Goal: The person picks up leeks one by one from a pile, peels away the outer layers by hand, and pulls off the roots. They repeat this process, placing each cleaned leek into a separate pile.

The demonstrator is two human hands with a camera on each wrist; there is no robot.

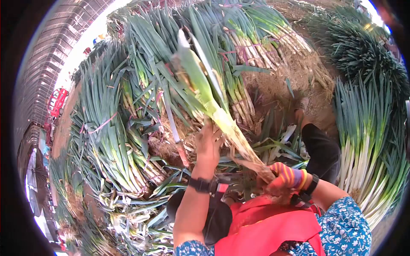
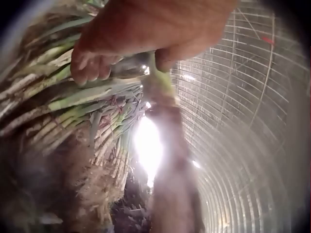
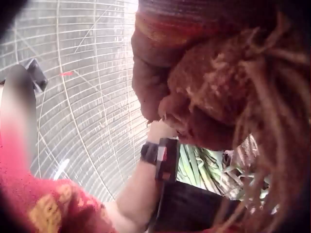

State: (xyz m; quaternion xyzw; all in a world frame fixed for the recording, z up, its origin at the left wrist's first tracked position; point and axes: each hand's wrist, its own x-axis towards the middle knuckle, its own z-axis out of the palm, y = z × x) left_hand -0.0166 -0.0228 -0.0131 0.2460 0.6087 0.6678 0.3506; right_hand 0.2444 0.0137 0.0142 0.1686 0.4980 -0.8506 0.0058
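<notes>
A thick green onion slants across the head view, its leafy top up and away from the person. My right hand, in a striped glove, grips its root end; in the right wrist view brown dirt and stringy roots hang beside the fingers. My bare left hand is beside the stalk at mid-length. In the left wrist view its thumb is right at the stalk, while the fingers stay apart from it. A knife with a reddish handle stands among the bundles just left of that hand.
Tied bundles of green onions lie ahead and to the left. More green onions are stacked at the right. Loose leaves and peelings cover the ground by the person's legs. A red apron covers the lap.
</notes>
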